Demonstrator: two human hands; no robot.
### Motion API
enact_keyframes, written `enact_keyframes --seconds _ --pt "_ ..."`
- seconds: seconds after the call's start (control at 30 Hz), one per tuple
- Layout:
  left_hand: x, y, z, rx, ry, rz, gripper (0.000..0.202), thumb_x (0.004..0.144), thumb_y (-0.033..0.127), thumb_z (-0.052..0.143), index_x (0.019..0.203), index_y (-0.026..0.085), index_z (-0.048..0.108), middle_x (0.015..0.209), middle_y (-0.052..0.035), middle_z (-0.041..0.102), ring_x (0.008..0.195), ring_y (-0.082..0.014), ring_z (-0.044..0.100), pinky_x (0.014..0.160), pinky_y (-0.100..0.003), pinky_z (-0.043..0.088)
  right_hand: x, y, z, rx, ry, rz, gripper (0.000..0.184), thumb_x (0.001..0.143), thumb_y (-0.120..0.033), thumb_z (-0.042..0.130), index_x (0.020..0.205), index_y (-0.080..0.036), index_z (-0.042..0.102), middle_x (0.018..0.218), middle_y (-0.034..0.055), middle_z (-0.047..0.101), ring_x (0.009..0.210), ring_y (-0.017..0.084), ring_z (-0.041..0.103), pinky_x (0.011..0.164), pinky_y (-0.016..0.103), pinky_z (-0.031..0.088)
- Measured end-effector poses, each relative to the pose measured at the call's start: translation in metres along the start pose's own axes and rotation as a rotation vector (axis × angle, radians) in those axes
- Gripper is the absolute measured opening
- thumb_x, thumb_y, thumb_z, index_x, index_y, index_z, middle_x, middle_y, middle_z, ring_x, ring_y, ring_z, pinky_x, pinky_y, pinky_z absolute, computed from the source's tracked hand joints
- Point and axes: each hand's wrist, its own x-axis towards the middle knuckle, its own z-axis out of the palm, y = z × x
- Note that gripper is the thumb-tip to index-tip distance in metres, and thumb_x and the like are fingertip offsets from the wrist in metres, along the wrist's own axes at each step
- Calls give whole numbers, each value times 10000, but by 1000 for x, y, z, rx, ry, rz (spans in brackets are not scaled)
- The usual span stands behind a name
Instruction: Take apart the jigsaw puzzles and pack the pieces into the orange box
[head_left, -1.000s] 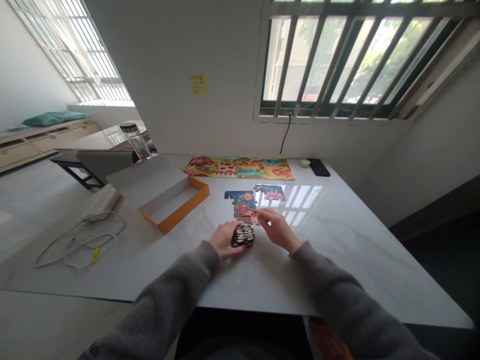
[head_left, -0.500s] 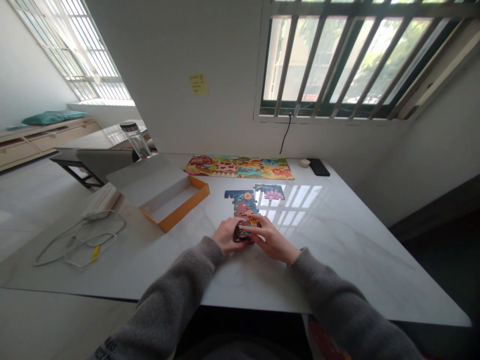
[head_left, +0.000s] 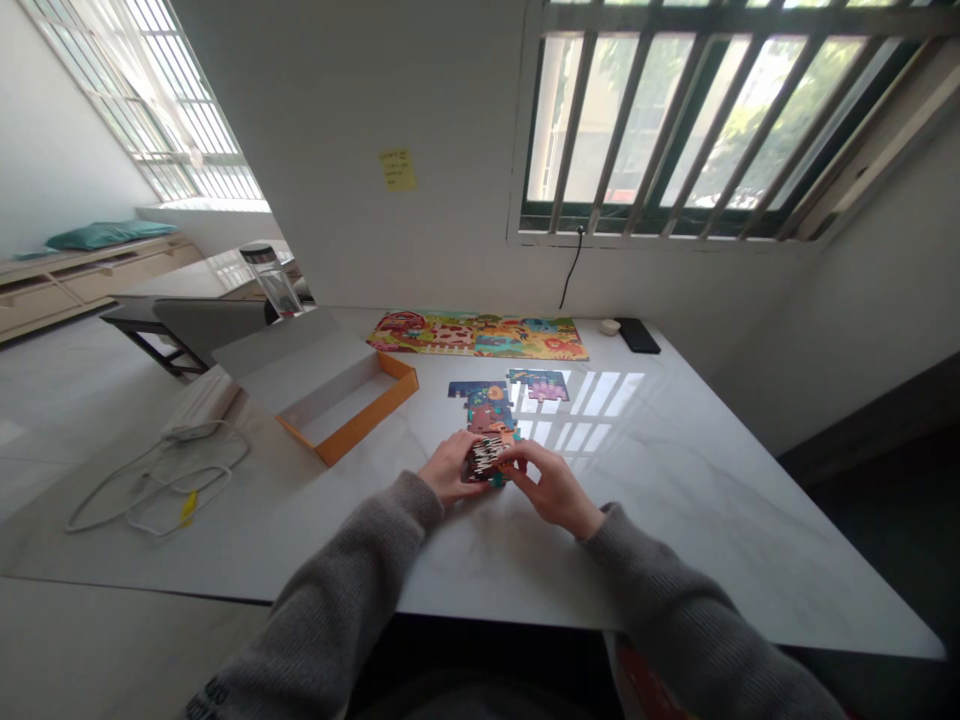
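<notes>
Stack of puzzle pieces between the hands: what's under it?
A teal edge of the laid-out puzzle shows below the stack of puzzle pieces; the rest is hidden by the stack, left hand and right hand.

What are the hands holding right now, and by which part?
A small stack of jigsaw puzzle pieces: the left hand grips its left side, and the right hand appears to hold its right end.

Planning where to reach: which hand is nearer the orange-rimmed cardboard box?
Left. The left hand stands apart, right of the orange-rimmed cardboard box; the right hand lies farther right, beyond it.
</notes>
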Motion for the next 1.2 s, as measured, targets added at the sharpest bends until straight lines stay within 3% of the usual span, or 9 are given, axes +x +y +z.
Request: enact_keyframes --seconds 0.13,0.27,0.43,0.57,0.67,0.77,0.87,1.03,1.2 --pt "-1 -6 -2 -25 -34 40 689 619 312 810 1227 204 503 1158 -95 570 1080 -291 563 923 -425 476 -4 4 10 12 -14 -2 56 900 -182 567 891 -211 614 894 23 555 749 135 565 693 268 484" --pt "-1 -5 -3 -8 -57 35 705 607 359 830 1208 192 501 1139 -101 564 1065 -297 556 913 -435 470 -6 11 16 -82 -65 5 51 866 -169 585 891 -210 569 798 -9 557 676 122 529 641 245 445" --pt "-2 -1 -3 -8 -53 3 571 662 297 761 1168 192 519 1090 -85 591 1005 -271 567 895 -413 462 13 31 -9 -229 8 81 95 926 -234 538 1013 -210 567 748 -8 590 654 138 534 642 262 444" --pt "-4 3 -5 32 -10 9 577 598 237 738 1133 186 530 1124 -95 593 1044 -290 552 928 -432 461 34 48 -33 -450 -233 -48 144 906 -248 592 1039 -210 631 973 74 629 960 220 566 842 340 464" --pt "-5 4 -7 68 17 23 590 571 208 712 1132 197 533 1323 -119 520 1213 -333 476 1044 -485 401 43 53 -33 -561 -331 0 304 842 -255 671 1137 -194 624 1028 98 611 996 254 549 879 371 454" --pt "-5 3 -8 48 -15 15 713 575 174 675 1260 196 478 1438 -126 451 1326 -342 410 1111 -491 347 49 55 -25 -603 -343 79 403 806 -224 682 1196 -172 596 1036 109 593 1000 268 539 890 382 442" --pt "-5 3 -7 30 -49 -2 815 588 165 653 1364 177 402 1400 -135 501 1297 -335 463 1117 -477 350 51 55 -21 -573 -359 127 456 785 -199 668 1225 -151 561 1059 117 578 1023 267 535 891 367 445" --pt "-10 6 -7 2 -76 36 812 564 173 660 1341 179 425 1353 -123 535 1245 -322 505 1096 -454 381 43 50 -22 -452 -356 190 482 735 -182 680 1194 -142 537 1083 112 553 956 220 586 857 326 477" --pt "-12 10 -8 -5 -134 38 850 573 180 663 1378 185 388 1331 -118 548 1247 -314 503 1110 -456 359 34 46 -24 -94 -344 360 245 797 -165 618 1019 -177 516 895 41 666 781 159 645 719 288 508"
